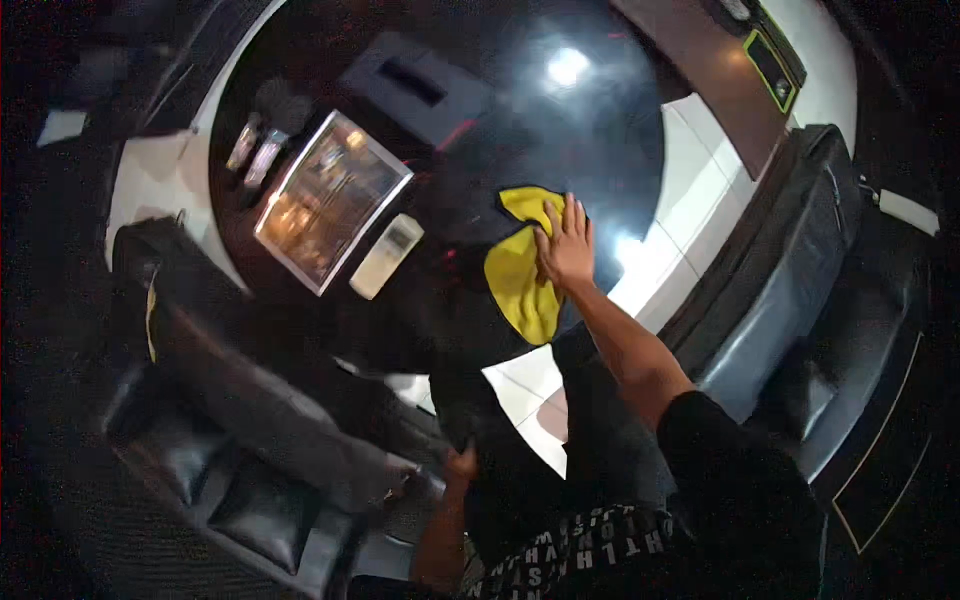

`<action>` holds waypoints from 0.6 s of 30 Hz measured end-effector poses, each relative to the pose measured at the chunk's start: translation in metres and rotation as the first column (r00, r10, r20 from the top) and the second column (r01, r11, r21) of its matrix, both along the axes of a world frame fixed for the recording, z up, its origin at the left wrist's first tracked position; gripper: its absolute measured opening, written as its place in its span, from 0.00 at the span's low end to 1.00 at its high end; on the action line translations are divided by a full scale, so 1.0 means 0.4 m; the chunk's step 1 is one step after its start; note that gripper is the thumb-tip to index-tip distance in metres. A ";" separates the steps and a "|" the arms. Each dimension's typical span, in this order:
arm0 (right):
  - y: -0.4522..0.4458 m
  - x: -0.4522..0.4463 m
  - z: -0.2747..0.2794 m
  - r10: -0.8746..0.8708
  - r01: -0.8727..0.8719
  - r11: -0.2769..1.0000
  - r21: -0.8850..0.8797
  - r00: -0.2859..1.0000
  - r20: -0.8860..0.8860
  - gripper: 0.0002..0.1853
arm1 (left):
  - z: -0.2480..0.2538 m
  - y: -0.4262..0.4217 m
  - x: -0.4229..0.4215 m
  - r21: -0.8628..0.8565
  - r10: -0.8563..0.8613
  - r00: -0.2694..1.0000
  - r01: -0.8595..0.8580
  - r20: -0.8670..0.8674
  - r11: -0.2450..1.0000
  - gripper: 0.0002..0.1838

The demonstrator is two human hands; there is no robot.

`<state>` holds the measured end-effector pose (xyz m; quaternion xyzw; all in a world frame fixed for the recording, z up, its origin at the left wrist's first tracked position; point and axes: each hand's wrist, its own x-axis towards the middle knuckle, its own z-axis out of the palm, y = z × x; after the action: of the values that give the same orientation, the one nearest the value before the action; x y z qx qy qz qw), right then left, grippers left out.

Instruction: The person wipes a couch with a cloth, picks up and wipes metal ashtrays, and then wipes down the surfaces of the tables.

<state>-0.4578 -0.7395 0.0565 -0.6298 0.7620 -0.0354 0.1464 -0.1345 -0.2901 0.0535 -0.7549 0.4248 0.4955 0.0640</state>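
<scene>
A yellow cloth lies bunched on a dark, glossy round table. My right hand rests on the cloth's right side, pressing it flat against the table, with the fingers pointing away from me. My left hand is low near my left leg, below the table edge; it is small and dark, and its fingers cannot be made out. Left of the cloth lies a cream remote control, beside a shiny framed tray that shows warm reflections.
Small bottles stand behind the tray. A grey box with a dark slot is at the table's far side. Black sofas flank the table, with cushions at lower left. White floor tiles show at right.
</scene>
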 end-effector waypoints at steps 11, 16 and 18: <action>-0.377 -0.410 -0.036 -0.042 0.031 0.995 -0.096 0.992 -0.116 0.29 | 0.220 -0.388 -0.361 0.553 -0.307 0.935 0.162 0.180 0.817 0.29; -0.134 -0.291 0.002 0.047 -0.048 0.998 0.040 0.999 0.008 0.34 | 0.237 -0.412 -0.382 0.434 -0.349 0.934 0.285 0.074 0.855 0.30; -0.015 -0.240 0.021 0.118 -0.124 0.985 0.118 0.991 0.056 0.36 | 0.260 -0.433 -0.415 0.390 -0.300 0.954 0.266 0.027 0.881 0.31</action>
<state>-0.5536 -0.7456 0.0648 -0.6639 0.7192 0.0045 0.2049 -0.3006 -0.4634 0.1575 -0.6783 0.4226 0.5209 0.2999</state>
